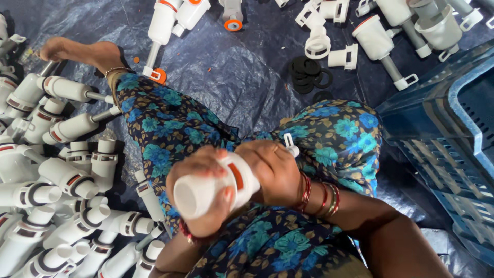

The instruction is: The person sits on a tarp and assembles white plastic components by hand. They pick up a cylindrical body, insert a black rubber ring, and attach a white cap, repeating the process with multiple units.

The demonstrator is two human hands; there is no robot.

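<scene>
Seated on a dark blue tarp [242, 77], legs crossed under a flowered blue-and-brown cloth; work is done in the lap, close to the body, likely so both hands can brace against the thighs. Left hand [203, 193] wraps the wide open end of a white plastic valve body [211, 188], fingers curled around its rim, mouth of the part turned toward the camera. Right hand [275, 170] is clenched over the narrower end of the same part, just beyond an orange ring [237, 176] that bands it; a small white loop tip [289, 144] pokes out past the knuckles. The opposed grips look suited to twisting or pressing the two ends together. To the person's left, a heap of white valve pieces [56, 195] lies within easy reach, most with grey or red bands. Ahead, more white parts [381, 36] are scattered loose, some with orange caps. A small stack of black rubber washers [307, 74] sits on the tarp between them, near the right knee. A blue slatted plastic crate [453, 144] stands at the right, its contents not visible. No packages, labels or signs are visible anywhere; parts are told apart only by ring colour.
</scene>
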